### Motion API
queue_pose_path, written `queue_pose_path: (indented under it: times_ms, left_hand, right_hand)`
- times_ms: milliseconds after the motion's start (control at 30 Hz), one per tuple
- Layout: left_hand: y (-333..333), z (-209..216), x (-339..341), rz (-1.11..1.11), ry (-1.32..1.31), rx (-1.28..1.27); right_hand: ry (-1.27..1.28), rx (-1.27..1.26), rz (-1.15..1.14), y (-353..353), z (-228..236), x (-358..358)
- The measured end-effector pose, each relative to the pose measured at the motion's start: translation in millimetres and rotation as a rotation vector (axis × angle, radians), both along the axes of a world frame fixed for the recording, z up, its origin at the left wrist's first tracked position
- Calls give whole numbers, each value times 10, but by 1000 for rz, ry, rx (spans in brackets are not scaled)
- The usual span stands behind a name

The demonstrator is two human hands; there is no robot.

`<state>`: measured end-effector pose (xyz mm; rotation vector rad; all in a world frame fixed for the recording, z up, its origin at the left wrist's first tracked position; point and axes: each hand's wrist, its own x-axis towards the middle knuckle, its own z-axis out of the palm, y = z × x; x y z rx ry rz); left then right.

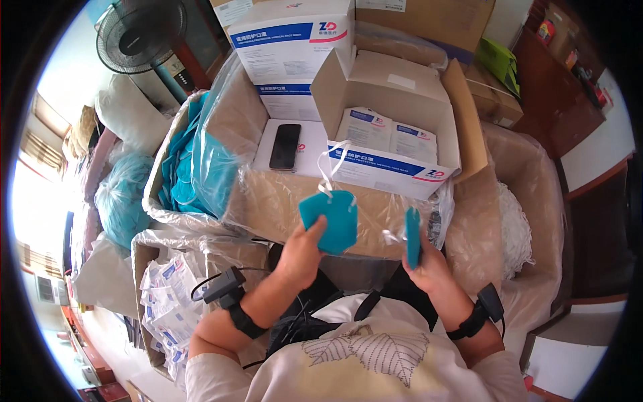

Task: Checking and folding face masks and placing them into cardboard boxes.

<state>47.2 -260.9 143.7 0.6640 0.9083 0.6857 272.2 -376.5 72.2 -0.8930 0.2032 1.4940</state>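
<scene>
My left hand (pixel 301 256) grips a teal face mask (pixel 338 224) by its lower left edge, thumb on its front. White straps loop up from the mask's top. My right hand (pixel 429 269) pinches another teal piece (pixel 412 236), which looks like a mask or a thin stack seen edge-on; white straps dangle at its left side. The two hands are apart, in front of a plastic-lined carton (pixel 274 213). Just beyond them stands an open white and blue box (pixel 382 169) with flat printed packets (pixel 367 130) inside.
A black phone (pixel 286 147) lies on a white box left of the open one. Behind it are stacked boxes (pixel 281 57). Teal masks (pixel 184 181) fill a container at left; wrapped packets (pixel 167 305) fill a carton below it. White straps (pixel 514 234) lie in the plastic at right.
</scene>
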Motion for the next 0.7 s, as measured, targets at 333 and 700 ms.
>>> queue_pose_path:
  times_ms: [333, 700]
  left_hand:
    - [-408, 150, 439, -102, -72, 522]
    - [124, 303, -112, -738, 304, 606]
  right_hand:
    - [-438, 186, -127, 686, 336, -687]
    - [-1687, 589, 82, 436, 1017, -213]
